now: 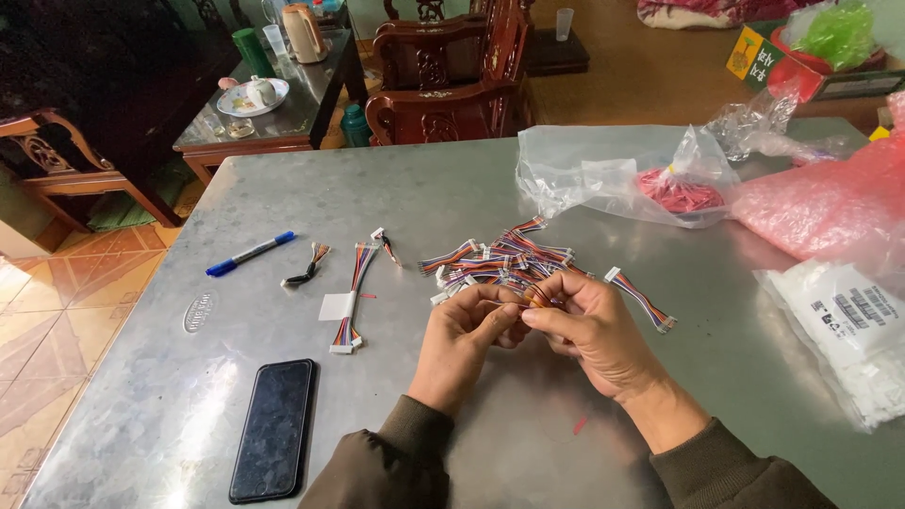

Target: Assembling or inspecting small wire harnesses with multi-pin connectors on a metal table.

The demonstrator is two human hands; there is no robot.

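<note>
Pinching 1 short ribbon cable point(537, 296) — rainbow-striped wires — left hand point(464, 335) and right hand point(589, 325) grip it.

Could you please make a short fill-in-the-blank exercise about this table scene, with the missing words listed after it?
1. Both hands, the left hand and the right hand, pinch one small ribbon cable over a ____ table.
2. The smartphone lies with its screen ____.
3. The marker pen has a ____ cap.
4. The pile of ribbon cables lies ____ the hands.

Missing words: metal; dark; blue; beyond
</note>
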